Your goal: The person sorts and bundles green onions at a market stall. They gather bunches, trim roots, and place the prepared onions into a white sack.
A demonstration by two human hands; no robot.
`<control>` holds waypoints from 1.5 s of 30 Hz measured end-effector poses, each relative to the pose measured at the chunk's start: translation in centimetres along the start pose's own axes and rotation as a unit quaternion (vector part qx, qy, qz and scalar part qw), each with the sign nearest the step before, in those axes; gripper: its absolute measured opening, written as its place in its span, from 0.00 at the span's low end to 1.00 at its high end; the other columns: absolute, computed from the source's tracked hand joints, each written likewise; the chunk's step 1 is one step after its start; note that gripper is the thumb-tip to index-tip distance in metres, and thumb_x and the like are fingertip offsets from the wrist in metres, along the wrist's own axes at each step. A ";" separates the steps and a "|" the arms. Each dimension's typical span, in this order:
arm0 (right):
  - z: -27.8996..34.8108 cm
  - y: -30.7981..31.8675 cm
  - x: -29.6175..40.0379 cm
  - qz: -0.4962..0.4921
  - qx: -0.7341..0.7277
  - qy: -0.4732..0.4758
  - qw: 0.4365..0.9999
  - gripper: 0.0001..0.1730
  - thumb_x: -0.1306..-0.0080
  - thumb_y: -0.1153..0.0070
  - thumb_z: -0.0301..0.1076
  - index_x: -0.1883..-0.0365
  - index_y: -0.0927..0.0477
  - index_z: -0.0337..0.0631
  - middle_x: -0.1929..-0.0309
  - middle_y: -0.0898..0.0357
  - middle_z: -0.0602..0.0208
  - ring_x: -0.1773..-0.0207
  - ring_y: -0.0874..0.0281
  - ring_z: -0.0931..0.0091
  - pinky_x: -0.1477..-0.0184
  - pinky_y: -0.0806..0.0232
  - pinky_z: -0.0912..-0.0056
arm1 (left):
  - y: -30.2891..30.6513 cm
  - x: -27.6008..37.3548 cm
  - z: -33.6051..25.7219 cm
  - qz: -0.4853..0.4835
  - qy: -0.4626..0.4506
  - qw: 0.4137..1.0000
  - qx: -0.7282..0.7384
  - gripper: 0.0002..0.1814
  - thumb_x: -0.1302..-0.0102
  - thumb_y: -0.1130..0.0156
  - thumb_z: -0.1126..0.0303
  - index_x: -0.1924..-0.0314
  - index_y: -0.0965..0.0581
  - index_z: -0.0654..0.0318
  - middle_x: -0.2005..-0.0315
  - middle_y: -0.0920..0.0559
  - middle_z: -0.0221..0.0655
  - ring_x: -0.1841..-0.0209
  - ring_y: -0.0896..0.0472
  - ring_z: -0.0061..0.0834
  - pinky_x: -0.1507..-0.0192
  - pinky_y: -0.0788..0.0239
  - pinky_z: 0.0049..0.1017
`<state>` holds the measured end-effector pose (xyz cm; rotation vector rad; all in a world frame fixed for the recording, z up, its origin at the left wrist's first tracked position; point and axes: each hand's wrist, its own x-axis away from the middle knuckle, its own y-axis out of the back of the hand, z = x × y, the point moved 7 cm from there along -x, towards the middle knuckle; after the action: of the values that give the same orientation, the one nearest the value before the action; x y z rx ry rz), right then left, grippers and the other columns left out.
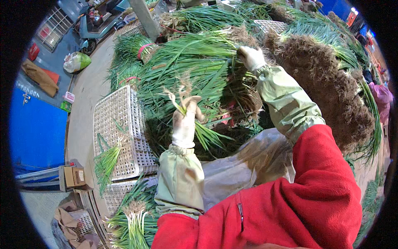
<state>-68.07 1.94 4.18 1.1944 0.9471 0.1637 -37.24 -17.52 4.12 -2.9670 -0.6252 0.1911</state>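
Observation:
My left hand, in a pale glove, holds a small bunch of scallion-like greens. Their pale, rooted ends point up past my fingers and the leaves hang to the lower right. Farther off, my right hand, also gloved, is curled at the root end of a large heap of the same greens. Whether stalks are between its fingers is hidden. A clear plastic sheet covers my lap below both hands.
At left, an upturned white plastic crate bears a small loose bunch. Rooted bundles are stacked at right, and another bunch lies at lower left. Behind the heap rises a concrete post; a scooter stands beyond.

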 end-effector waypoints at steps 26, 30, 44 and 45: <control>17.0 1.6 14.7 0.301 -0.779 -0.197 0.513 0.19 0.27 0.39 0.37 0.42 0.22 0.36 0.52 0.15 0.65 0.49 0.19 0.75 0.44 0.28 0.67 | -4.9 2.9 6.1 0.079 0.230 0.967 0.081 0.11 0.26 0.40 0.63 0.57 0.21 0.65 0.78 0.22 0.28 0.79 0.25 0.22 0.74 0.28 0.24; 16.1 1.6 14.5 0.365 -0.653 -0.211 0.629 0.22 0.30 0.34 0.38 0.42 0.20 0.35 0.53 0.14 0.66 0.52 0.20 0.76 0.46 0.27 0.68 | -4.3 2.5 6.9 0.061 0.211 0.972 -0.082 0.11 0.27 0.41 0.66 0.57 0.19 0.66 0.75 0.17 0.31 0.78 0.23 0.22 0.72 0.30 0.23; 14.9 0.5 15.5 0.248 -0.697 -0.283 0.611 0.21 0.29 0.36 0.42 0.47 0.20 0.36 0.54 0.15 0.64 0.52 0.21 0.77 0.48 0.28 0.65 | -4.1 2.7 7.7 0.022 0.187 0.978 -0.085 0.11 0.28 0.39 0.68 0.55 0.17 0.68 0.72 0.14 0.33 0.75 0.19 0.22 0.69 0.28 0.23; 16.2 0.9 15.1 0.270 -0.707 -0.238 0.608 0.20 0.29 0.35 0.41 0.47 0.20 0.36 0.55 0.15 0.65 0.53 0.21 0.77 0.49 0.28 0.66 | -4.5 2.3 6.7 0.024 0.183 0.976 -0.119 0.11 0.30 0.35 0.65 0.61 0.18 0.67 0.74 0.15 0.32 0.77 0.20 0.21 0.72 0.30 0.24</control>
<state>-47.07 -0.70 -2.38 -0.0979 -0.2255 0.8556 -37.87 -11.97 -2.19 -3.1180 -0.5609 -0.4498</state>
